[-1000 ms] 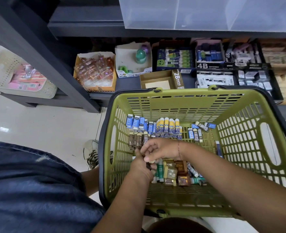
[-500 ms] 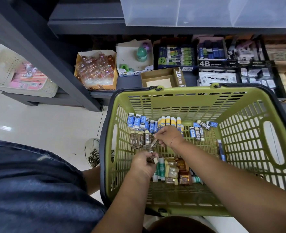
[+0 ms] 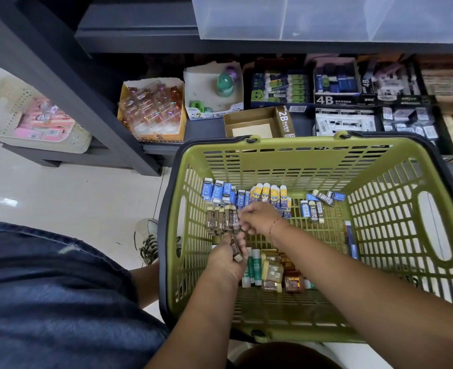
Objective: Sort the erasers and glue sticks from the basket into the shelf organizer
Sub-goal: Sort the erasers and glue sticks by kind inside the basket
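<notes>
Brown eraser gripped, left hand, inside basket.

A stationery shop: a dark shelf holds open retail cartons such as a 4B eraser box and 2B box, behind a green shopping basket
</notes>
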The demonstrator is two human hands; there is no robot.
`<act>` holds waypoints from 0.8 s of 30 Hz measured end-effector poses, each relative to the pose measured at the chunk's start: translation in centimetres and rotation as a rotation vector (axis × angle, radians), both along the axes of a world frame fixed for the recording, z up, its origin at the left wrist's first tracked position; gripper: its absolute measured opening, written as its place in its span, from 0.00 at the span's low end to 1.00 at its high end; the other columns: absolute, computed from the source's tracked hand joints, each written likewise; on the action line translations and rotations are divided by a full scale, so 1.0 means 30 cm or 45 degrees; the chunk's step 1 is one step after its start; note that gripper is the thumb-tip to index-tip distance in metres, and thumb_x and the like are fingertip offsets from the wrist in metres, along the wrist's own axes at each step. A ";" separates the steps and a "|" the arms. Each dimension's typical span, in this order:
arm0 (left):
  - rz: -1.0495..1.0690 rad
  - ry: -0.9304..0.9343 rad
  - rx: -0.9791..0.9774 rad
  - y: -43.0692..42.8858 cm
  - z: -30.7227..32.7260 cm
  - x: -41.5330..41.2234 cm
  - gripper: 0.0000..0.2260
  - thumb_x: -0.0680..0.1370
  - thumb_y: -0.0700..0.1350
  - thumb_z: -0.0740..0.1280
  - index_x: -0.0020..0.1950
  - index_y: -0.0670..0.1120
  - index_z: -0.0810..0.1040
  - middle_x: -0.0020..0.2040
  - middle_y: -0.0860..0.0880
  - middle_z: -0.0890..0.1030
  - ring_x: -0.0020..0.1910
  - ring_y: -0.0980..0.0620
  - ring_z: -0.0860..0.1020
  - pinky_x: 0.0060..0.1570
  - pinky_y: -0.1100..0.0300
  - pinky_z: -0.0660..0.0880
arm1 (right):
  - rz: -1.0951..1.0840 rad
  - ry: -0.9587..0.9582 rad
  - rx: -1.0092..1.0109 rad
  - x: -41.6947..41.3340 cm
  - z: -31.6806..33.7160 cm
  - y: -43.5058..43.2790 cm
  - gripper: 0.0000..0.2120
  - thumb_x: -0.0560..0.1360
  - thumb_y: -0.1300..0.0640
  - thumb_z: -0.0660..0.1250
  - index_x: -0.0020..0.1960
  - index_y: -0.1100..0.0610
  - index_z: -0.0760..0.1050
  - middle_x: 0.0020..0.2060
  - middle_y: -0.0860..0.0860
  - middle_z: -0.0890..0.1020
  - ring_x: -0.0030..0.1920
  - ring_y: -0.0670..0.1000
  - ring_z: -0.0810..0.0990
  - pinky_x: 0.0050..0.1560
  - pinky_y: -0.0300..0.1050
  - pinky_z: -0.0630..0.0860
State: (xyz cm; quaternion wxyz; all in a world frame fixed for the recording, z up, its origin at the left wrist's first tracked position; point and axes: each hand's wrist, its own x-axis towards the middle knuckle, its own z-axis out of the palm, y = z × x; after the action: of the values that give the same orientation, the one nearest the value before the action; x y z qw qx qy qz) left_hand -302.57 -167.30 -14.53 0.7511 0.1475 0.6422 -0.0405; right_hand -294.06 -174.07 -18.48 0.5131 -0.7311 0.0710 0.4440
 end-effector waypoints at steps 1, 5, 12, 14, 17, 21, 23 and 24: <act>0.007 -0.012 0.028 0.001 -0.009 0.002 0.08 0.83 0.44 0.58 0.53 0.42 0.75 0.31 0.46 0.81 0.29 0.55 0.76 0.30 0.66 0.73 | 0.046 0.013 -0.011 -0.006 0.012 -0.011 0.05 0.77 0.63 0.65 0.42 0.57 0.75 0.33 0.53 0.78 0.27 0.44 0.75 0.26 0.34 0.71; 0.028 -0.082 0.091 0.010 -0.016 0.004 0.08 0.83 0.43 0.59 0.53 0.41 0.77 0.38 0.44 0.82 0.31 0.49 0.81 0.33 0.54 0.80 | 0.300 0.101 -0.064 -0.048 0.072 -0.054 0.05 0.75 0.56 0.69 0.42 0.57 0.77 0.32 0.49 0.77 0.29 0.44 0.72 0.26 0.34 0.68; -0.417 0.013 0.568 0.017 0.042 0.023 0.07 0.83 0.42 0.59 0.52 0.45 0.77 0.46 0.50 0.81 0.43 0.50 0.79 0.41 0.57 0.73 | 0.302 0.284 0.083 -0.092 0.081 -0.030 0.03 0.73 0.64 0.71 0.46 0.60 0.79 0.28 0.50 0.77 0.25 0.42 0.72 0.25 0.33 0.68; -0.786 0.065 1.054 0.052 0.092 0.044 0.10 0.82 0.40 0.60 0.44 0.50 0.77 0.42 0.55 0.78 0.49 0.49 0.77 0.47 0.61 0.68 | 0.165 0.220 0.081 -0.080 0.075 -0.008 0.05 0.73 0.64 0.71 0.48 0.61 0.79 0.26 0.50 0.77 0.23 0.42 0.72 0.23 0.33 0.69; -0.952 -0.200 1.646 0.110 0.198 0.087 0.07 0.80 0.41 0.63 0.50 0.49 0.80 0.48 0.55 0.81 0.51 0.54 0.79 0.50 0.64 0.71 | 0.008 0.148 0.053 -0.050 0.063 0.046 0.03 0.74 0.64 0.70 0.45 0.61 0.76 0.23 0.50 0.76 0.19 0.43 0.71 0.23 0.34 0.72; -0.816 -0.072 2.367 0.196 0.276 0.107 0.08 0.78 0.38 0.64 0.53 0.46 0.81 0.50 0.49 0.79 0.51 0.47 0.75 0.50 0.56 0.70 | -0.122 0.139 0.063 -0.042 0.035 0.124 0.07 0.73 0.64 0.71 0.44 0.59 0.73 0.30 0.55 0.78 0.19 0.43 0.74 0.24 0.36 0.75; -0.887 0.164 2.333 0.235 0.261 0.091 0.11 0.78 0.40 0.64 0.58 0.46 0.78 0.54 0.45 0.79 0.55 0.42 0.74 0.51 0.52 0.68 | -0.095 0.088 0.091 -0.046 0.029 0.127 0.03 0.74 0.64 0.70 0.43 0.60 0.76 0.32 0.56 0.79 0.23 0.45 0.77 0.29 0.36 0.78; -0.962 0.236 2.229 0.247 0.247 0.082 0.12 0.79 0.43 0.63 0.61 0.47 0.77 0.55 0.45 0.80 0.55 0.41 0.75 0.50 0.51 0.69 | -0.075 0.052 0.098 -0.045 0.033 0.114 0.01 0.75 0.63 0.70 0.44 0.60 0.78 0.33 0.56 0.80 0.26 0.46 0.79 0.32 0.37 0.80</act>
State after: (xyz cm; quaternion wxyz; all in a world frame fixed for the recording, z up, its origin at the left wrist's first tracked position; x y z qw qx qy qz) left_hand -300.10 -159.91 -7.13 0.2579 0.8504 0.4115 0.2027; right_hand -295.40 -170.64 -17.50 0.5523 -0.6992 0.0857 0.4459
